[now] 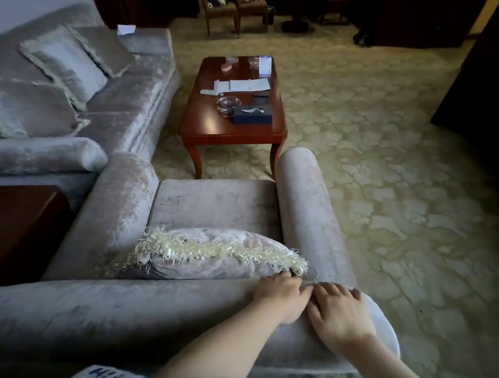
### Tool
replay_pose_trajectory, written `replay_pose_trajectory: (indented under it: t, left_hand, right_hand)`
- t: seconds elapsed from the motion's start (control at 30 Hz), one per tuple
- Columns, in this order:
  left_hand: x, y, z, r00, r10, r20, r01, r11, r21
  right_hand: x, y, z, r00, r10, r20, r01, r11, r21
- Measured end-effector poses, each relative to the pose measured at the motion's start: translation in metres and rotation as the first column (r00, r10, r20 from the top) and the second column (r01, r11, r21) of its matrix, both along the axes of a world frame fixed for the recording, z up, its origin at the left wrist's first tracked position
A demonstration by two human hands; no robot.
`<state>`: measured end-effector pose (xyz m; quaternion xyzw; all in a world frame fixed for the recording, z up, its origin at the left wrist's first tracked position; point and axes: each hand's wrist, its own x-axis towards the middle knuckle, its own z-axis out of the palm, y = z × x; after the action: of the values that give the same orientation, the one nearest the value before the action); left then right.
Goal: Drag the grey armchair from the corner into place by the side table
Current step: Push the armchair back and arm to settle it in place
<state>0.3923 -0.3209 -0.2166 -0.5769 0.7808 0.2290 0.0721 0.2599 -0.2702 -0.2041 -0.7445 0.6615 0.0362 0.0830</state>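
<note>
Single head-worn wide-angle view, high above and just behind the backrest of the grey velvet armchair (213, 201), tilted forward and down. Very near the left hand (278, 292) and right hand (339, 315), both low in frame on the backrest top. Facing across the seat toward the red-brown wooden coffee table (221, 127), further off, on the patterned beige carpet (393, 175). Dark wooden side table (11, 224) at left edge.

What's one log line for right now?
left hand: grips armchair back | right hand: rests beside it | side table: left of armchair
</note>
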Motion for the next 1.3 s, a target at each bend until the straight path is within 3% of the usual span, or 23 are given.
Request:
replay_pose_trajectory:
  t: [0.1,0.17,0.3,0.4,0.57,0.77,0.9,1.0,1.13,1.23,1.3]
  left_hand:
    - [0.0,0.001,0.002,0.998,0.06,-0.006,-0.06,0.998,-0.035]
    - [-0.002,0.009,0.006,0.98,0.199,0.019,-0.196,0.975,-0.103]
    - [-0.016,0.035,0.012,0.793,0.606,0.059,-0.576,0.779,-0.249]
    - [-0.033,0.054,0.014,0.671,0.742,-0.002,-0.704,0.636,-0.316]
    - [-0.041,0.057,0.019,0.582,0.812,-0.051,-0.759,0.519,-0.393]
    - [-0.037,0.047,0.011,0.566,0.822,-0.063,-0.757,0.488,-0.434]
    - [-0.038,0.048,0.012,0.575,0.818,-0.016,-0.751,0.52,-0.406]
    - [-0.039,0.05,0.013,0.58,0.813,-0.053,-0.755,0.512,-0.409]
    - [-0.043,0.049,0.017,0.549,0.834,-0.048,-0.76,0.475,-0.443]
    - [-0.046,0.05,0.014,0.462,0.886,-0.042,-0.749,0.364,-0.554]
    - [-0.05,0.048,0.017,0.28,0.958,0.057,-0.803,0.266,-0.534]
  right_hand:
    - [-0.009,0.002,0.0,0.98,0.197,0.024,-0.197,0.98,-0.001]
    - [-0.021,0.004,0.004,0.939,0.34,0.048,-0.341,0.94,0.023]
    - [-0.043,-0.002,0.012,0.826,0.563,0.021,-0.562,0.819,0.114]
    - [-0.049,-0.006,0.013,0.783,0.621,0.034,-0.619,0.773,0.139]
    - [-0.057,-0.008,0.003,0.733,0.669,0.122,-0.679,0.731,0.072]
    - [-0.053,-0.031,-0.004,0.714,0.647,0.267,-0.685,0.725,0.074]
    - [-0.055,-0.07,0.005,0.549,0.74,0.389,-0.812,0.583,0.035]
    - [-0.05,-0.108,0.008,0.439,0.805,0.399,-0.883,0.47,0.024]
    - [-0.039,-0.148,0.013,0.385,0.807,0.447,-0.901,0.435,-0.009]
    - [-0.036,-0.171,0.014,0.288,0.876,0.387,-0.951,0.309,0.009]
    - [-0.043,-0.189,0.019,0.199,0.913,0.355,-0.979,0.2,0.035]
